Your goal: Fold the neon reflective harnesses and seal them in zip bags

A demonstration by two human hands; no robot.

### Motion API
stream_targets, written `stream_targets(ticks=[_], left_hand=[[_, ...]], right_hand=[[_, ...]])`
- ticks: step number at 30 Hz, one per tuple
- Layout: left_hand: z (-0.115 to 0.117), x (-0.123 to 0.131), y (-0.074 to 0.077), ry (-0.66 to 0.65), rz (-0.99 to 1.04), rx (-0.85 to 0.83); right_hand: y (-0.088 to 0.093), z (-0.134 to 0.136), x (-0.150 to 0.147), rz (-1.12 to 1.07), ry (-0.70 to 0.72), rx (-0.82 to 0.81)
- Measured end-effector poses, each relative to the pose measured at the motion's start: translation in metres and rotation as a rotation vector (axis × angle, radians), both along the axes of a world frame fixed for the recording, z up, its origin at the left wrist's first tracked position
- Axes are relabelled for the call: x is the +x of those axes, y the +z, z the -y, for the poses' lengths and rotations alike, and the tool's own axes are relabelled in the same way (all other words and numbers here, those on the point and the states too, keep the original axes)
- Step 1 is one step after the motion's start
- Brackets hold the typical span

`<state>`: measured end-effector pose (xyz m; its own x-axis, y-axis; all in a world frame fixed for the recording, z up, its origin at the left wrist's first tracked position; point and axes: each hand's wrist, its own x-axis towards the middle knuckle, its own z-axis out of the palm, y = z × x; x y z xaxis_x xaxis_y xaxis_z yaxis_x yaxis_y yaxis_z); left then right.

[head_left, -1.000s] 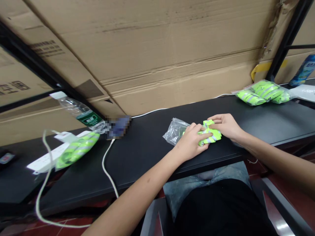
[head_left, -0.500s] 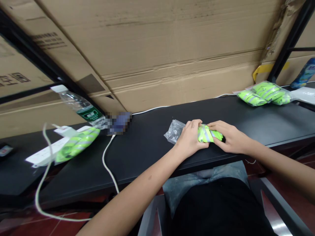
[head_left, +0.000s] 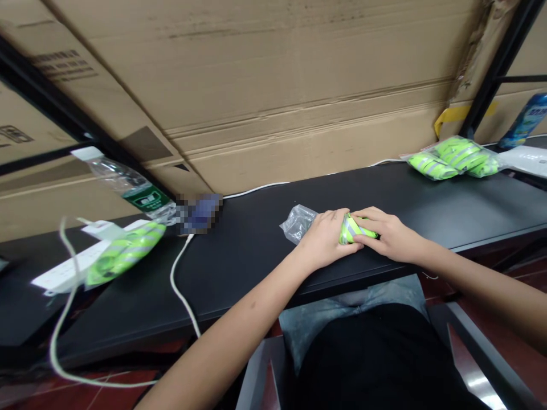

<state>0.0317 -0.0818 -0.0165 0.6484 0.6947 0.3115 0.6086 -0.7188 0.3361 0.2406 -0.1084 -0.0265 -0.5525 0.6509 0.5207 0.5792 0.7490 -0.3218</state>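
A folded neon-yellow reflective strap (head_left: 350,230) with silver stripes is pressed between my left hand (head_left: 329,240) and my right hand (head_left: 387,234). Both hands' fingers wrap over it and hide most of it. Just beyond my left hand, a crumpled clear plastic bag (head_left: 298,223) lies on the black table (head_left: 252,267), touching that hand's far side.
Bagged neon straps (head_left: 453,159) lie at the far right, and another neon bundle (head_left: 125,254) sits on a white power strip (head_left: 70,272) at left. Nearby are a plastic water bottle (head_left: 128,185), a pixelated object (head_left: 199,213) and a white cable (head_left: 182,285).
The neon strap has been squeezed into a smaller, tighter bundle between my hands. My hands have drawn closer together. The whole scene sits slightly further left in the view.
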Motion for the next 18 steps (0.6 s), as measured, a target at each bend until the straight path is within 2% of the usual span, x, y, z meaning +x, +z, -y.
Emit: stream_targets(ticks=[4, 8, 13, 18], left_hand=[[0.002, -0.003, 0.003, -0.045, -0.026, 0.042], [-0.006, -0.012, 0.012, -0.11, -0.142, 0.06], [-0.015, -0.012, 0.021, -0.03, -0.262, 0.075], [-0.013, -0.007, 0.024, -0.018, -0.243, 0.094]], right_hand=[[-0.001, -0.001, -0.004, 0.016, 0.008, 0.067], [-0.002, -0.002, -0.007, 0.049, 0.035, 0.133], [-0.001, -0.003, -0.008, 0.067, 0.083, 0.147], [0.004, -0.012, -0.015, 0.061, 0.145, 0.192]])
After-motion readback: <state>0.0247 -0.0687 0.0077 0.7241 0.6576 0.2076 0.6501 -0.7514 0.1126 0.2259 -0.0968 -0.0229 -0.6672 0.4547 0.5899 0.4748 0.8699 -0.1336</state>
